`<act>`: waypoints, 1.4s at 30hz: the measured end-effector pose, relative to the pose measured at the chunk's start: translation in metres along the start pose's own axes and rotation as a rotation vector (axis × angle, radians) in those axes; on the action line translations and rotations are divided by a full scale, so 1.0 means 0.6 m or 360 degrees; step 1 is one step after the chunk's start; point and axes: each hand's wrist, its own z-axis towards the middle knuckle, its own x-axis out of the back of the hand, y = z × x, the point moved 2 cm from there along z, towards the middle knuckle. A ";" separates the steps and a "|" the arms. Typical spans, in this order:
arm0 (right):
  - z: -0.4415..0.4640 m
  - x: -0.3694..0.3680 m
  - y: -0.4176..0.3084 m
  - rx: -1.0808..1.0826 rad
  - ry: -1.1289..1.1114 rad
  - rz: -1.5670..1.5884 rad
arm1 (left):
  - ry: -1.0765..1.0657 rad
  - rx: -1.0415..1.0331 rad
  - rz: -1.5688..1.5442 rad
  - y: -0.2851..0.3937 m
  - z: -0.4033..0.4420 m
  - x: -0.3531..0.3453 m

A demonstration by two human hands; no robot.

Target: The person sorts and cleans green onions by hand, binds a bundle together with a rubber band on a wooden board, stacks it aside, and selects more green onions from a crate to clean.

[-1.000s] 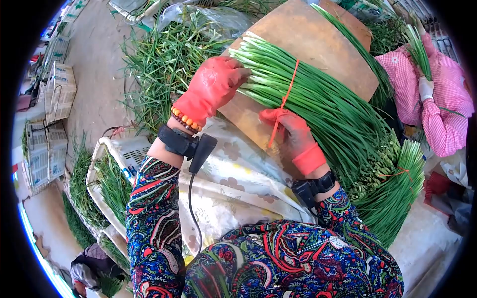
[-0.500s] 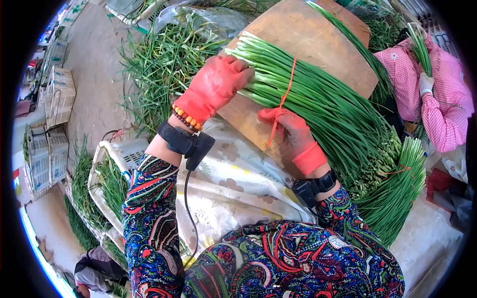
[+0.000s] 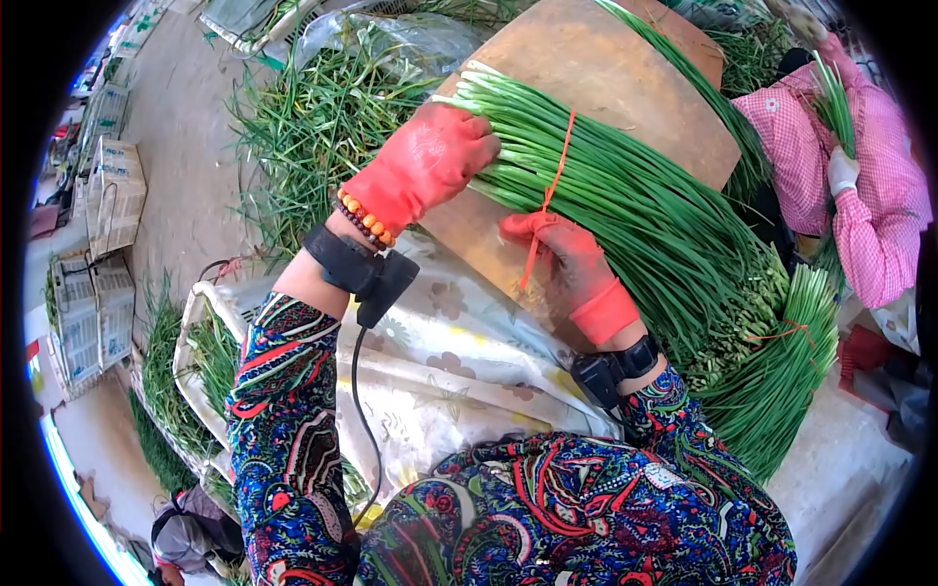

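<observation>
A thick bundle of long green garlic chives (image 3: 625, 186) lies slantwise across a brown board (image 3: 576, 68), pale stem ends at the upper left. My left hand (image 3: 425, 161), in a red rubber glove, is closed around the edge of the bundle near those stem ends. Around the bundle runs a thin red tie (image 3: 561, 161), its loose end hanging below. With gloved fingers pinched together, my right hand (image 3: 572, 269) grips the tie at the bundle's near side. The fingertips are partly hidden.
A tied bundle of chives (image 3: 772, 391) sits at the lower right. Loose leaves (image 3: 303, 146) are heaped left of the board. A white crate (image 3: 186, 371) stands at my left. At the right, a co-worker in a pink checked top (image 3: 879, 186) holds a small bunch.
Both my hands keep their grips on the chives and the tie, with only a slight shift. At the upper right, a co-worker's arm now reaches up.
</observation>
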 end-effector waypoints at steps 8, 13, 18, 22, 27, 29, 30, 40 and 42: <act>-0.002 -0.003 -0.001 -0.0015 0.0022 0.0002 | 0.0007 0.0251 0.0081 0.013 0.006 -0.009; 0.002 0.007 0.011 0.0051 -0.0055 0.0035 | 0.0189 0.0215 -0.0089 0.072 0.014 -0.005; -0.039 0.013 0.010 0.0061 0.0049 -0.0358 | 0.0172 0.0069 -0.0692 0.182 0.038 -0.003; -0.053 0.016 0.013 -0.0034 -0.0130 -0.0325 | -0.0145 0.0277 -0.0543 0.182 0.082 0.050; -0.017 -0.023 0.028 0.0558 -0.0191 -0.0642 | 0.0538 0.0381 0.0067 0.122 0.187 -0.038; -0.014 0.020 0.065 0.0441 -0.0188 -0.0997 | 0.0028 0.0582 0.0076 0.113 0.172 -0.101; -0.013 0.042 0.084 0.0385 -0.0197 -0.1176 | -0.0373 0.0743 -0.0052 0.118 0.161 -0.115; -0.071 0.077 -0.080 0.1130 0.0456 -0.2596 | 0.0579 0.0583 -0.0576 0.131 0.089 0.074; -0.092 0.026 -0.203 0.0769 0.0278 -0.2727 | 0.0876 0.0615 -0.0895 0.123 0.092 0.129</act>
